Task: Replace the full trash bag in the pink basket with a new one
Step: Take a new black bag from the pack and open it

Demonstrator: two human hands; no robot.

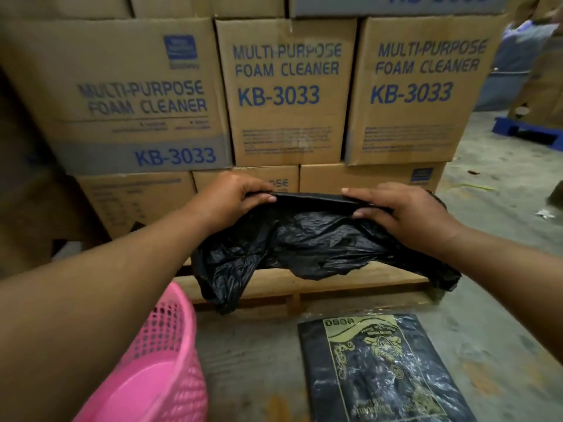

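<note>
A crumpled black trash bag hangs in the air in front of me, its top edge stretched between both hands. My left hand pinches the edge on the left. My right hand pinches it on the right. The bag's body sags down over a wooden pallet. The pink mesh basket stands on the floor at the lower left, under my left forearm; its visible inside shows bare pink plastic. A flat pack of black bags in clear wrapping with gold print lies on the floor at the lower right.
Stacked cardboard boxes marked "Multi-Purpose Foam Cleaner KB-3033" form a wall straight ahead on a wooden pallet. Grey concrete floor runs to the right. A blue pallet and a person in blue are at the far right.
</note>
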